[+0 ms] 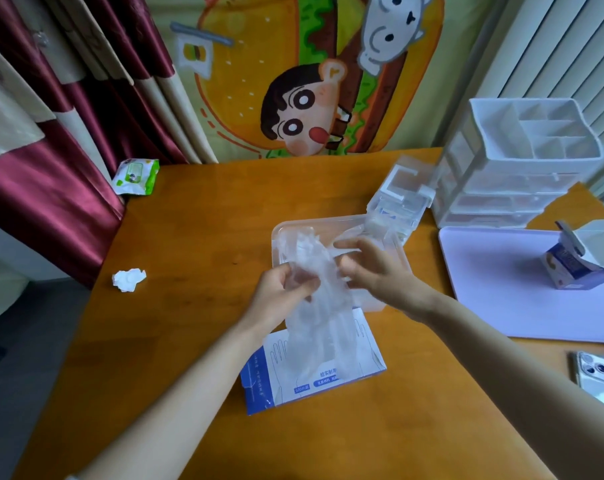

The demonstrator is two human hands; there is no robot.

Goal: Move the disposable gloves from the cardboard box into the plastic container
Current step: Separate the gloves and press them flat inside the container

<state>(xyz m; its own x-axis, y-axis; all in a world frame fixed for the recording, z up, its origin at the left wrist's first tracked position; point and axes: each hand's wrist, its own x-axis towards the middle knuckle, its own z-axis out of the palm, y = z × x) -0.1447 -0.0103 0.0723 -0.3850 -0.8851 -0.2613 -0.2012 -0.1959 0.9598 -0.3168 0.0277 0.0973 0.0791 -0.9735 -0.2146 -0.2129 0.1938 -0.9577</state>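
Head view: gloves (316,268) mid-frame, between cardboard box (259,382) and plastic container (314,220);
Left hand (280,289): grips the gloves;
Right hand (373,268): beside gloves, fingers extended; hold cannot be told

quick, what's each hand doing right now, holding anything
Left hand: grips the bunch of disposable gloves.
Right hand: fingers reach the gloves' edge; whether it grips cannot be told.

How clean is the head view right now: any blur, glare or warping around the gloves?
Head view: soft focus overall; the clear gloves blend into the plastic container behind them. Wide-angle lens bows the table edges. Light is flat, shadows faint; no harsh glare.
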